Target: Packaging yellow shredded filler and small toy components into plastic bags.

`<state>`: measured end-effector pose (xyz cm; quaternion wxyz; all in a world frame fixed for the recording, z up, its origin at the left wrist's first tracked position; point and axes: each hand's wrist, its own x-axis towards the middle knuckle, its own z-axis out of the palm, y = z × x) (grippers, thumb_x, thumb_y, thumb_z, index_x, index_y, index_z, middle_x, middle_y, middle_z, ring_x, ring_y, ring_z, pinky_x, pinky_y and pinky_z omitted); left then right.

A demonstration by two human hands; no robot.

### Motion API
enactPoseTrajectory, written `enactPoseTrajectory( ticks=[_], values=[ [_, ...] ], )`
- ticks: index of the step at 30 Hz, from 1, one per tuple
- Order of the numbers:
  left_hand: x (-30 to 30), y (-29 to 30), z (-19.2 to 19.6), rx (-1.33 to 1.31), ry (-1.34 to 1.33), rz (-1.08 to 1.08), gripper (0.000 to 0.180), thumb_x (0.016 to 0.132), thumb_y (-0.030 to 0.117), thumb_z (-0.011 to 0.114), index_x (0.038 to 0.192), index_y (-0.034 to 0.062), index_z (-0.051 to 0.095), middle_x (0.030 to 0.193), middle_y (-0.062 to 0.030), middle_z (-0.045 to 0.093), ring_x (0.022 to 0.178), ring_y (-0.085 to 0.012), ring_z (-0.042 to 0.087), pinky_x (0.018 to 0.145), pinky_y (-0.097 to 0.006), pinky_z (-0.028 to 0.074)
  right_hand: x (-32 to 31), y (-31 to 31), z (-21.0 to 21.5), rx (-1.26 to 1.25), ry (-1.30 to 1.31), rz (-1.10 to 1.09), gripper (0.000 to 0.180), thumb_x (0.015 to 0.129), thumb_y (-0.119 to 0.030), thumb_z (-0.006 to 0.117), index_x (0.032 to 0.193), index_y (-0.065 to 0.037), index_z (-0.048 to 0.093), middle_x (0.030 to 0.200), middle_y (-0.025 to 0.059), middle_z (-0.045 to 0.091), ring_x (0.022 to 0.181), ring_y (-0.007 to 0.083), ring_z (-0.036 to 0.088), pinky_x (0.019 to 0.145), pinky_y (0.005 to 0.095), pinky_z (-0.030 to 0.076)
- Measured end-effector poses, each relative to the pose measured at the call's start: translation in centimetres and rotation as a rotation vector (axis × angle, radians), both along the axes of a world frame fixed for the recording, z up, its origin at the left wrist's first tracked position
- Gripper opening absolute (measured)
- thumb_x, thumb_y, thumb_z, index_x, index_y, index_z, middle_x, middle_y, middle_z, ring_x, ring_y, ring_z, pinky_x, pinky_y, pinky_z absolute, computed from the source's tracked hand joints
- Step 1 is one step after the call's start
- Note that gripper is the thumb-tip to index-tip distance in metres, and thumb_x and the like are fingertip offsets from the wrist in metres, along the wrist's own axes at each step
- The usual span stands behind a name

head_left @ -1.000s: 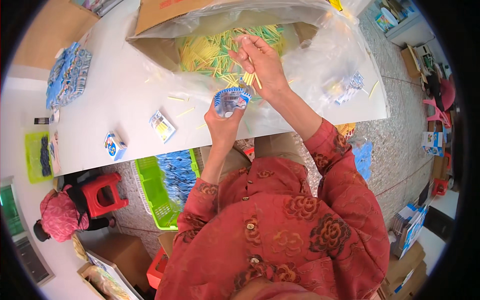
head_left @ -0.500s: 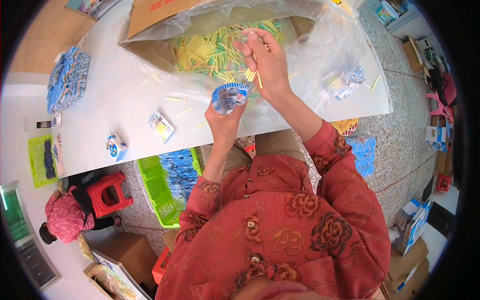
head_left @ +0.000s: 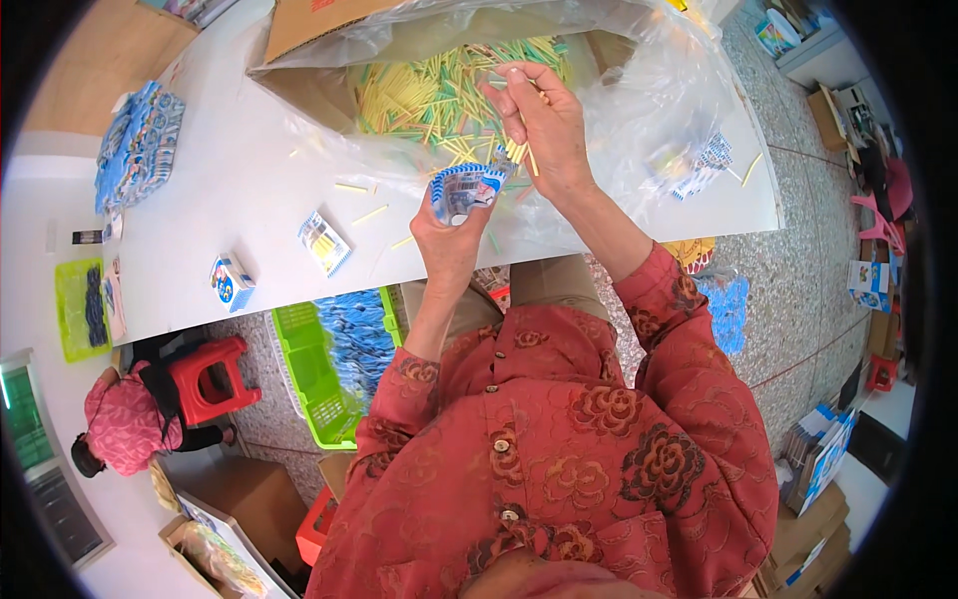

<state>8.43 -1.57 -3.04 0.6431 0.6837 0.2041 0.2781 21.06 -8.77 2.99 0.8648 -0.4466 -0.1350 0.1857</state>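
At the upper middle of the frame I see my left hand [head_left: 451, 232] gripping a small blue-and-white packet [head_left: 465, 190], while my right hand [head_left: 544, 125] just above pinches a few yellow sticks [head_left: 519, 152] over the pile

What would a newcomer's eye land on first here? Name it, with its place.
First, the heap of yellow and green sticks in the clear plastic bag at the table's far edge. In front of it the right hand pinches a few sticks, while the left hand holds a small blue-and-white packet. A green basket sits on the floor below.
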Motion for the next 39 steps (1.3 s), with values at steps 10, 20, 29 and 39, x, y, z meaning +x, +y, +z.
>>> enactPoseTrajectory(
  ticks=[10,20,29,39],
  values=[
    [0.1,-1.0,0.4,-0.055,-0.013,0.002,0.022,0.071,0.001,0.069,0.091,-0.0012,0.06,0.079,-0.0022,0.062,0.071,-0.0068,0.055,0.066,-0.022,0.046,-0.2,-0.1,-0.1,0.03,-0.003,-0.047,0.014,0.092,-0.012,0.047,0.1,0.0,0.052,0.065,0.0,0.046,0.045,0.004,0.035,0.087,0.0249,0.046],
    [0.4,-1.3,1.0,-0.387,-0.027,-0.019,0.027,0.067,-0.004,0.069,0.091,0.0008,0.059,0.083,-0.0027,0.062,0.071,-0.0095,0.057,0.064,-0.023,0.046,-0.7,-0.2,-0.7,0.061,-0.056,-0.078,0.014,0.092,-0.012,0.046,0.1,-0.001,0.051,0.064,-0.0006,0.046,0.045,0.0038,0.034,0.092,0.0279,0.043],
    [1.0,-1.1,1.3,-0.323,-0.02,-0.04,0.025,0.067,-0.003,0.069,0.09,0.0003,0.059,0.083,-0.0027,0.062,0.071,-0.0094,0.057,0.064,-0.023,0.047,-0.3,0.4,-1.7,-0.033,-0.026,-0.005,0.013,0.091,-0.012,0.049,0.096,-0.002,0.055,0.063,-0.0019,0.046,0.046,0.0037,0.036,0.089,0.0267,0.044],
    [5.3,1.6,1.4,-0.32,-0.053,-0.038,0.025,0.067,-0.003,0.068,0.09,0.0015,0.06,0.082,-0.0022,0.063,0.071,-0.0089,0.057,0.065,-0.024,0.047,3.3,3.9,-2.5,-0.102,-0.197,0.023,0.014,0.091,-0.013,0.05,0.096,-0.002,0.057,0.072,0.002,0.053,0.062,0.0085,0.048,0.067,0.0233,0.045]
  ],
)
